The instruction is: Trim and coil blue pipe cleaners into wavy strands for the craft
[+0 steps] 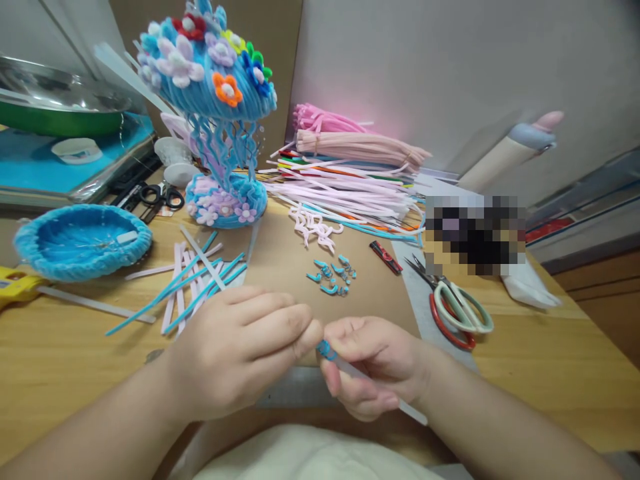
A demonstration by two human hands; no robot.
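Note:
My left hand (pixel 240 350) and my right hand (pixel 373 363) meet near the table's front edge. Together they pinch a small coiled piece of blue pipe cleaner (pixel 325 348) wound around a thin clear stick (pixel 380 393), which runs down to the right out of my right hand. Just beyond my hands, several small curled blue pieces (pixel 333 273) lie on a brown cardboard sheet (pixel 285 253). A blue pipe-cleaner jellyfish sculpture with flowers (pixel 215 87) stands at the back.
Loose blue and pink pipe cleaners (pixel 195 280) lie at left beside a blue woven bowl (pixel 83 240). A heap of coloured pipe cleaners (pixel 350 173) sits at the back. Two pairs of scissors (pixel 457 310) and a red cutter (pixel 385 257) lie at right.

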